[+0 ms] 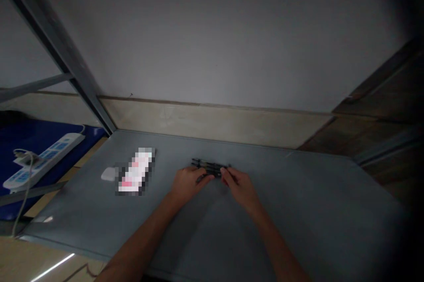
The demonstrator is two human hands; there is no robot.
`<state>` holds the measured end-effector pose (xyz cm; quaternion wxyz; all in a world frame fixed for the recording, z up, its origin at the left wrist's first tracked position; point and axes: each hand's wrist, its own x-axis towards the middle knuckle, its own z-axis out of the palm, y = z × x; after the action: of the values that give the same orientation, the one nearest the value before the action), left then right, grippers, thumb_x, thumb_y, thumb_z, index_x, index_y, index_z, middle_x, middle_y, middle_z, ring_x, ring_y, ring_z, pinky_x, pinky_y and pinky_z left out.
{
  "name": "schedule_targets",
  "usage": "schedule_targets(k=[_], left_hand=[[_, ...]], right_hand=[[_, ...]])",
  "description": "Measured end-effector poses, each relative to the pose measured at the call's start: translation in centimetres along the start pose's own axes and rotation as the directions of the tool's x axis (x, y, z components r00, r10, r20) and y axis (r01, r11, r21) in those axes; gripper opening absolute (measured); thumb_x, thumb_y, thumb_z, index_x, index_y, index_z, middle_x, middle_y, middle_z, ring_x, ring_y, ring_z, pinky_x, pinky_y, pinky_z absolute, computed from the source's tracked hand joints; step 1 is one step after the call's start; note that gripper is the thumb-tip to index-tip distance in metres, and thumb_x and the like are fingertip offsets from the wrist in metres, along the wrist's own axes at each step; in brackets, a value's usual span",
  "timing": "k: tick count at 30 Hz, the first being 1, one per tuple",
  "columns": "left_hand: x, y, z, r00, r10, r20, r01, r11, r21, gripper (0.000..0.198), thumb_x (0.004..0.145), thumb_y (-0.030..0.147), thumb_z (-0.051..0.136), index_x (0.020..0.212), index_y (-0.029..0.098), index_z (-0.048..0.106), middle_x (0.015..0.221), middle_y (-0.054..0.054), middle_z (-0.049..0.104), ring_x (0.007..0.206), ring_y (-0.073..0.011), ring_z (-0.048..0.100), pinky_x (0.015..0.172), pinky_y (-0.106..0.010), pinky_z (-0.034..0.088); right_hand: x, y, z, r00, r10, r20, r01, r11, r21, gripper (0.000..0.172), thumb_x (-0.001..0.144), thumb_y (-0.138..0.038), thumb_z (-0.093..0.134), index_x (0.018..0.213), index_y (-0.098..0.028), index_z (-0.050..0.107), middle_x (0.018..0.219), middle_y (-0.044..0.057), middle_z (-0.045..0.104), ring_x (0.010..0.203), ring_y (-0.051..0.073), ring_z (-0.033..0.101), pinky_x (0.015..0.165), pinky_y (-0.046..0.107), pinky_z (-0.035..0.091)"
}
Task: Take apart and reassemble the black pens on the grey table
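As the bare left forearm point(141, 242) and right forearm point(276, 242) reach in from the bottom of the view, the left hand point(188, 183) and right hand point(239, 187) sit close together, both curled narrow and holding a bundle of thin black rods point(210, 168) between them, one hand at each end. Exact form of the rods too small to tell; they lie roughly side by side, crosswise to the arms. Cannot tell whether the bundle is lifted or resting on the surface.

Under the hands, a grey tabletop point(298, 198), its far edge against a beige skirting panel point(212, 125). To the left of the hands, well apart from them, a pixelated white-and-pink packet point(135, 171) lies at a slant, contents unreadable — a small white rounded object point(108, 174) just beside it, touching or nearly so.

Further left, off the table, a white power strip point(43, 160) lies on a dark blue surface point(49, 136), with a pale cable point(24, 193) trailing down from it. A grey metal strut point(56, 43) runs diagonally up the left side, in front of a pale wall point(212, 30). Brown wood panelling point(374, 92) at right.
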<state>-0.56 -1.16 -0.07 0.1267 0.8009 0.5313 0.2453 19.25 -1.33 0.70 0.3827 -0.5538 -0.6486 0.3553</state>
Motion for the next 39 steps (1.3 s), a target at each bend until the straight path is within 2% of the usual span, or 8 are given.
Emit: schedule_targets(k=[7, 14, 20, 25, 29, 39], left_hand=[[0.0, 0.0, -0.1, 1.000, -0.010, 0.004, 0.010, 1.000, -0.011, 0.039, 0.097, 0.053, 0.052, 0.092, 0.024, 0.077, 0.078, -0.003, 0.074, 0.068, -0.0155, 0.065, 0.065, -0.026, 0.043], [0.1, 0.1, -0.2, 1.000, -0.020, 0.015, 0.020, 1.000, 0.001, 0.040, 0.098, 0.054, 0.049, 0.092, 0.023, 0.075, 0.080, -0.004, 0.073, 0.071, -0.0163, 0.065, 0.064, -0.026, 0.039], [0.4, -0.1, -0.8, 0.988, -0.153, -0.022, 0.151, 0.985, -0.082, 0.053, 0.101, 0.054, 0.036, 0.075, 0.021, 0.067, 0.064, -0.003, 0.066, 0.056, -0.0135, 0.057, 0.057, -0.027, 0.030], [0.7, -0.2, -0.4, 0.973, -0.232, -0.016, 0.227, 0.964, -0.139, 0.052, 0.103, 0.047, 0.032, 0.072, 0.022, 0.066, 0.063, -0.004, 0.066, 0.057, -0.0144, 0.058, 0.058, -0.028, 0.029], [0.7, -0.2, -0.1, 0.964, -0.265, -0.020, 0.259, 0.954, -0.152, 0.050, 0.102, 0.047, 0.034, 0.072, 0.023, 0.066, 0.066, -0.005, 0.068, 0.060, -0.0156, 0.060, 0.058, -0.028, 0.028], [0.6, 0.0, -0.4, 0.960, -0.278, -0.047, 0.267, 0.950, -0.161, 0.053, 0.100, 0.052, 0.037, 0.068, 0.019, 0.063, 0.061, -0.003, 0.064, 0.056, -0.0129, 0.052, 0.057, -0.027, 0.023]], right_hand=[[0.0, -0.2, 0.2, 0.999, -0.004, 0.039, 0.004, 1.000, 0.004, 0.046, 0.092, -0.056, 0.049, 0.065, -0.021, 0.060, 0.062, 0.001, 0.062, 0.059, 0.017, 0.057, 0.058, 0.027, 0.043], [0.0, -0.4, 0.0, 0.997, -0.048, 0.056, 0.048, 0.999, -0.004, 0.038, 0.090, -0.051, 0.055, 0.076, -0.019, 0.068, 0.070, 0.003, 0.066, 0.068, 0.018, 0.058, 0.062, 0.028, 0.042], [0.4, 0.4, -1.1, 1.000, 0.006, -0.011, -0.005, 0.998, 0.065, 0.030, 0.084, -0.049, 0.064, 0.078, -0.020, 0.071, 0.070, 0.001, 0.066, 0.067, 0.019, 0.059, 0.063, 0.027, 0.043], [0.6, 0.4, -1.3, 0.998, 0.047, -0.041, -0.040, 0.988, 0.152, 0.032, 0.079, -0.051, 0.068, 0.078, -0.019, 0.072, 0.069, 0.001, 0.066, 0.068, 0.019, 0.060, 0.064, 0.027, 0.045], [0.7, 0.5, -1.4, 0.998, 0.053, -0.043, -0.047, 0.991, 0.124, 0.033, 0.079, -0.052, 0.068, 0.080, -0.019, 0.074, 0.071, 0.002, 0.068, 0.069, 0.020, 0.061, 0.064, 0.028, 0.045], [0.7, 1.6, -1.0, 0.998, 0.046, -0.046, -0.041, 0.992, 0.116, 0.035, 0.081, -0.055, 0.066, 0.081, -0.021, 0.073, 0.073, 0.002, 0.069, 0.073, 0.021, 0.063, 0.067, 0.028, 0.047]])
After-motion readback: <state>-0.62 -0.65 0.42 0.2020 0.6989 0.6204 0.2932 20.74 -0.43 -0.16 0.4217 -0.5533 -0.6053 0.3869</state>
